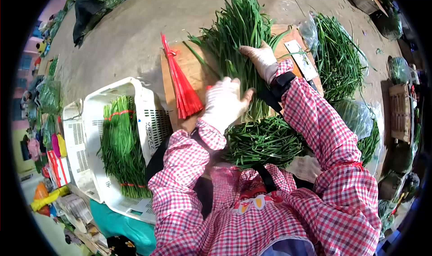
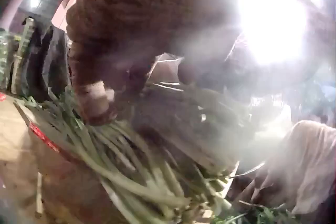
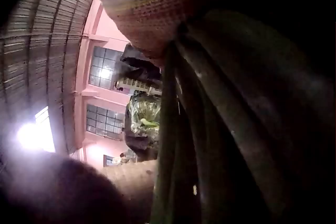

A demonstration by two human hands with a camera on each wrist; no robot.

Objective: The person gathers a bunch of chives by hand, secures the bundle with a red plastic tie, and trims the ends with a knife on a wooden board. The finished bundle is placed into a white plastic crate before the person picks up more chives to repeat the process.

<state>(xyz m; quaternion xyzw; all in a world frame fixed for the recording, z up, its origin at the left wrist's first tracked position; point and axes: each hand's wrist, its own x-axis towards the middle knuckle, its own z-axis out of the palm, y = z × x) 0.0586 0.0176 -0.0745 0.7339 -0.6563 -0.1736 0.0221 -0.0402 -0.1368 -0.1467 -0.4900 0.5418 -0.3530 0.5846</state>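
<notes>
A large bunch of garlic chives (image 1: 240,33) lies over a wooden board (image 1: 180,60), leaves pointing away from the person. My gloved right hand (image 1: 263,62) grips the bunch from the right side; dark stalks (image 3: 210,113) fill much of the right wrist view. Lower down, my gloved left hand (image 1: 223,102) curls over the left side of the pale stalks (image 2: 142,166), its thumb reaching across them. Part of a red tie (image 2: 44,137) shows on the board beside the stalks. A fanned bundle of red ties (image 1: 183,87) lies left of the bunch.
A knife with a broad blade (image 1: 300,59) rests at the board's right. Loose chives (image 1: 265,141) are heaped near the lap, and more chives (image 1: 337,53) lie in plastic at right. At left, a white crate (image 1: 140,116) holds tied chives (image 1: 121,148).
</notes>
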